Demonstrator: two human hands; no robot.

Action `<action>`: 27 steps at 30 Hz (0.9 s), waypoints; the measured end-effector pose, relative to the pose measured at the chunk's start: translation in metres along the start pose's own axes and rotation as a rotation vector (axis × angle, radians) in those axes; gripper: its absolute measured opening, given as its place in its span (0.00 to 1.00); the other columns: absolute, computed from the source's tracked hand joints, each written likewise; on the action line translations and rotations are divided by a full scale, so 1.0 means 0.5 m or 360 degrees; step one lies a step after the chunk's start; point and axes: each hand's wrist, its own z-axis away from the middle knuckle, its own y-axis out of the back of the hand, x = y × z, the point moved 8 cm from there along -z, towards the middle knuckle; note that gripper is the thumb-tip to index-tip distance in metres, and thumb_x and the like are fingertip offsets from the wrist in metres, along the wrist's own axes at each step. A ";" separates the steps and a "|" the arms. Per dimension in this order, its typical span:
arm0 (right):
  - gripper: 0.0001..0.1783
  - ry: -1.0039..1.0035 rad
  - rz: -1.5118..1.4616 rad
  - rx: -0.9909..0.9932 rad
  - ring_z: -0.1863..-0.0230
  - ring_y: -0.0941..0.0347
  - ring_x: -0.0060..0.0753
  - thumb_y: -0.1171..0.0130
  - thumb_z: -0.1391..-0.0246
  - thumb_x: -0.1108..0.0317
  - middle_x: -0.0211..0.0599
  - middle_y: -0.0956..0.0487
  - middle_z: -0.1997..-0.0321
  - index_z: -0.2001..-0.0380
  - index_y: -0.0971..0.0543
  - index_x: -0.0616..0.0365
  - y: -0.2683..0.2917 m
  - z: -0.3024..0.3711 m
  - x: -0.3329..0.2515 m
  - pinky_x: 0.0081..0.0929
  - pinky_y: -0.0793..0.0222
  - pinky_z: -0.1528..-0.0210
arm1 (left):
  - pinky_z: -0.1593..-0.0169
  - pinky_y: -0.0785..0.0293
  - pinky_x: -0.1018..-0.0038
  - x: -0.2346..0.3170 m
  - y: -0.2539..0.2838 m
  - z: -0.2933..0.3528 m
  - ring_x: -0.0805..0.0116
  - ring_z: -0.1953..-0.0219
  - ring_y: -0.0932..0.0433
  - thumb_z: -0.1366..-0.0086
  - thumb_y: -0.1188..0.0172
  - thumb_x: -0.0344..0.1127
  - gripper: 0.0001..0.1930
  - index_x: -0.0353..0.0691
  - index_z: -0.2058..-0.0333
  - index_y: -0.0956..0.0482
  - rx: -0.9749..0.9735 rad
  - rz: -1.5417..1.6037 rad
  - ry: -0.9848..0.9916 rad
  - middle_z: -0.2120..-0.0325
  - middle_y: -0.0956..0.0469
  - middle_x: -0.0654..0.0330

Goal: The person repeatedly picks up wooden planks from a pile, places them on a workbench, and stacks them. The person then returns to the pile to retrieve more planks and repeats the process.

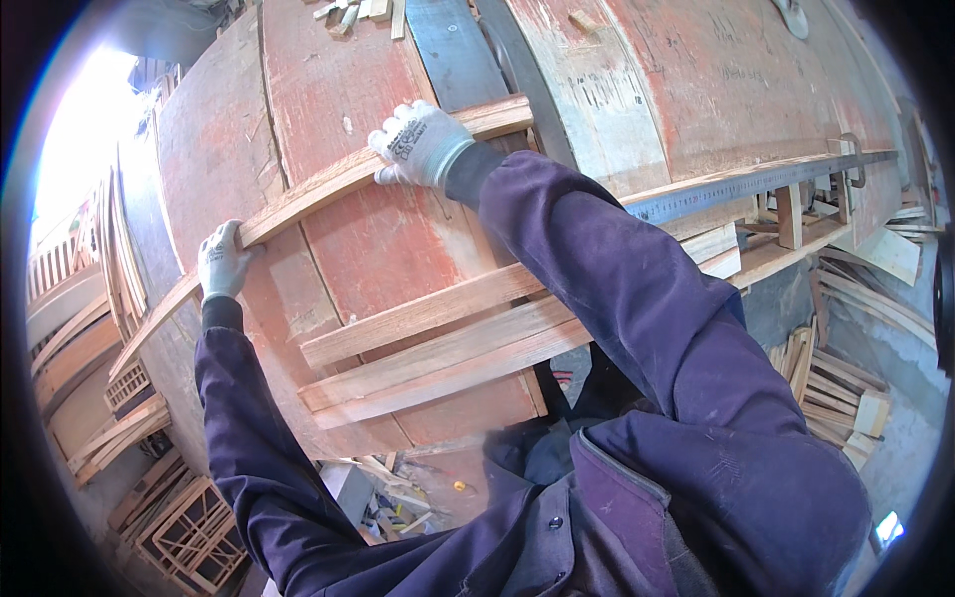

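Note:
A long, narrow wooden strip [328,185] lies slantwise across the worn red worktable [343,80]. My right hand [423,144], in a white glove with dark print, is closed over the strip near its far right end. Farther left, my left hand [223,261], gloved alike, grips the same strip with its fingers over the edge. Past the left hand the strip seems to carry on toward the lower left; the glove hides part of it. Nearer to me lie a wooden batten [418,316] and a wider pale board [448,360], the batten partly hidden by my right sleeve.
A blue-grey metal strip [453,55] is set into the tabletop. Small wood offcuts [376,10] lie at the far edge. At right, a steel ruler [756,189] runs along a timber rail near a clamp [851,159]. Stacked lumber [75,338] stands at left.

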 end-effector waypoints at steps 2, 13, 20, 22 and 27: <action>0.28 -0.0005 0.0016 -0.0002 0.48 0.21 0.37 0.41 0.40 0.36 0.34 0.15 0.54 0.52 0.18 0.47 0.002 -0.005 0.003 0.38 0.29 0.48 | 0.49 0.28 0.59 0.001 0.003 -0.006 0.51 0.57 0.20 0.51 0.23 0.44 0.28 0.41 0.52 0.22 0.0017 0.0005 -0.0012 0.63 0.19 0.55; 0.28 -0.0011 -0.0003 0.0011 0.47 0.21 0.37 0.42 0.40 0.35 0.34 0.15 0.53 0.52 0.18 0.47 0.009 -0.016 0.016 0.37 0.28 0.47 | 0.51 0.26 0.58 -0.013 -0.004 -0.030 0.50 0.57 0.19 0.50 0.24 0.39 0.27 0.42 0.52 0.21 -0.0002 0.0019 0.0011 0.61 0.18 0.54; 0.29 -0.0004 0.0023 -0.0008 0.47 0.20 0.37 0.43 0.39 0.35 0.33 0.15 0.52 0.49 0.18 0.47 0.016 -0.026 0.024 0.37 0.28 0.46 | 0.53 0.24 0.58 -0.001 0.014 -0.033 0.49 0.59 0.19 0.51 0.23 0.43 0.27 0.41 0.53 0.21 0.0027 0.0015 -0.0008 0.64 0.17 0.52; 0.30 -0.0003 0.0028 -0.0040 0.46 0.20 0.37 0.43 0.39 0.35 0.32 0.15 0.51 0.49 0.19 0.47 0.015 -0.027 0.023 0.37 0.28 0.46 | 0.52 0.24 0.58 0.001 0.015 -0.035 0.49 0.58 0.18 0.51 0.23 0.44 0.27 0.41 0.53 0.20 0.0021 0.0076 -0.0026 0.63 0.17 0.52; 0.29 -0.0014 0.0034 -0.0042 0.46 0.22 0.38 0.45 0.38 0.35 0.34 0.16 0.53 0.50 0.19 0.48 0.012 -0.030 0.028 0.38 0.29 0.44 | 0.52 0.24 0.57 -0.006 0.010 -0.038 0.47 0.57 0.18 0.50 0.24 0.45 0.28 0.41 0.52 0.21 0.0065 0.0022 -0.0030 0.62 0.17 0.50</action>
